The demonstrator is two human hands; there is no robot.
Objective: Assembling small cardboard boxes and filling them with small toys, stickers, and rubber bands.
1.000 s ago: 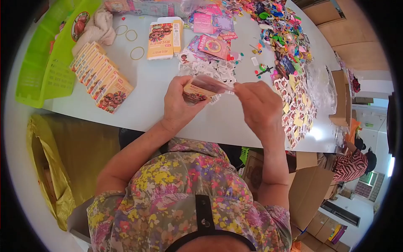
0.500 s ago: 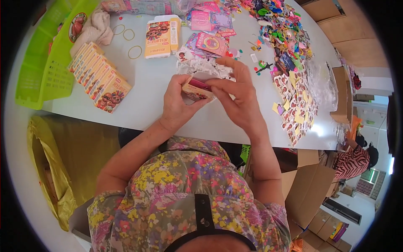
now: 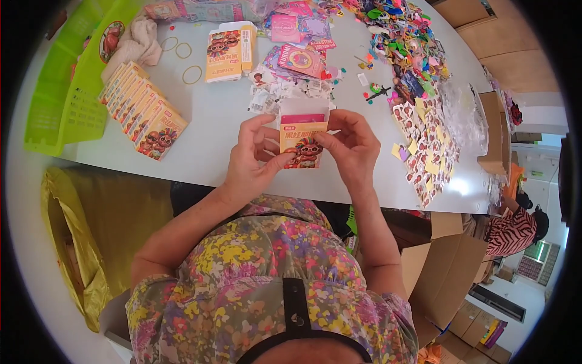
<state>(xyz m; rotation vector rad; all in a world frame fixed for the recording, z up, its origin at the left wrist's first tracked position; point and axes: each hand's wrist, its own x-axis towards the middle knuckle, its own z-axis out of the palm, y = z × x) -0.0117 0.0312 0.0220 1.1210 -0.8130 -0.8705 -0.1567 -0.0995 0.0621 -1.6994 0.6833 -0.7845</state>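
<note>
Both my hands hold one small orange cardboard box (image 3: 301,145) upright over the near part of the table. Its top flap stands up, and a pink card (image 3: 302,117) shows in the opening. My left hand (image 3: 257,155) grips the box's left side, thumb on the front. From the right, my right hand (image 3: 351,145) pinches it with the thumb on the printed face. Just beyond the box lie small white printed packets (image 3: 264,97) and a pink card pack (image 3: 301,60). More orange boxes (image 3: 228,51) lie at the far left of these.
A leaning row of orange boxes (image 3: 142,115) stands at left beside a green basket (image 3: 45,115) and a cloth (image 3: 136,42). Rubber bands (image 3: 191,74) lie nearby. Right are a heap of colourful trinkets (image 3: 406,42), sticker pieces (image 3: 427,158) and cardboard cartons (image 3: 445,273). Another person is far right.
The box has been turned from tilted to upright, its printed front now facing me. My right hand has come down from above the opening to the box's right side.
</note>
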